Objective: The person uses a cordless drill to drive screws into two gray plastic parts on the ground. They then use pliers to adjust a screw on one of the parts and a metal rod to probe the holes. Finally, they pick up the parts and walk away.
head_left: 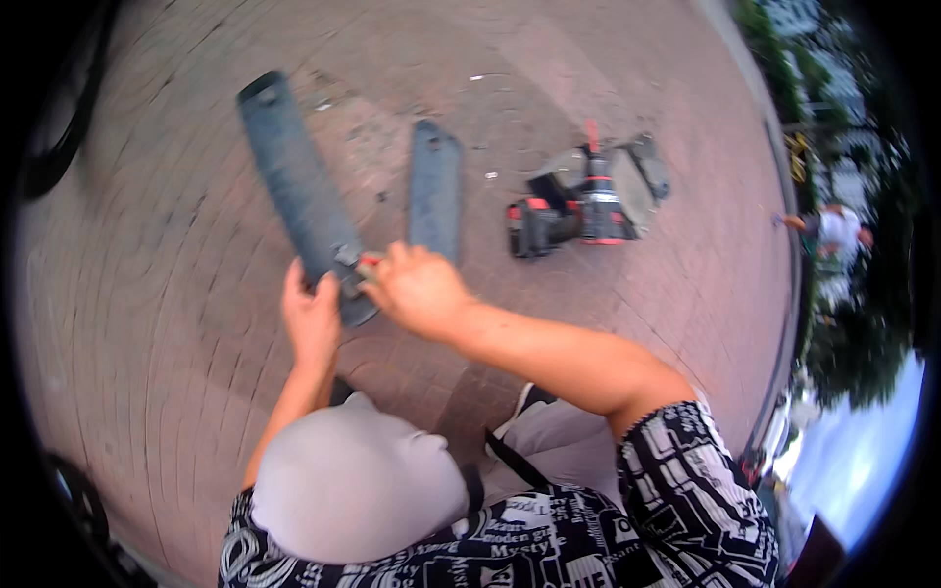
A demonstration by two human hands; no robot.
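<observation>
A long dark grey-blue strip, rounded at its ends, slants across the paving, its near end close to me. My left hand grips that near end by its left edge. At the same end, my right hand is closed around a small tool with a red part; blur and fingers hide its exact kind. A metal piece lies on the strip beside the tool. A second, shorter dark strip with a hole near its far end lies just beyond my right hand.
To the right lies a cordless drill, black and red, by a greyish flat piece. Small scraps dot the brick paving. Dark wheel-like shapes edge the left side. Far right, a person stands near trees.
</observation>
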